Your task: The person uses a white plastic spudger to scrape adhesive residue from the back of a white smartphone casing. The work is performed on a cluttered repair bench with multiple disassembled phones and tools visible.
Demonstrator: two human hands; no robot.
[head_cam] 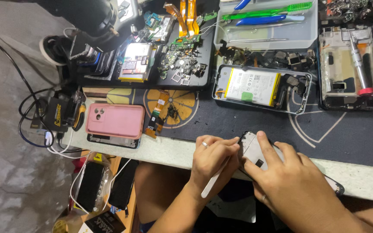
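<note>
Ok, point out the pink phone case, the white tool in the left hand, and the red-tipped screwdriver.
pink phone case [115, 121], head view, middle of its back.
white tool [213, 181], head view, middle of its shaft below the left hand [212, 162].
red-tipped screwdriver [359, 64], head view, its metal shaft.

Light is even and moderately bright, falling from overhead, so shadows under the hands are short and soft. Glare is mild: pale sheen on the clear plastic tray [266, 36] at one o'clock and on the pink phone case [115, 121] at nine o'clock. The dark mat [346, 138] soaks up light. Focus holds sharp across the centre; the black microscope body [87, 17] at eleven o'clock looms soft and blurred. Wide-lens bending curves the tabletop [169, 151] edge.
</note>
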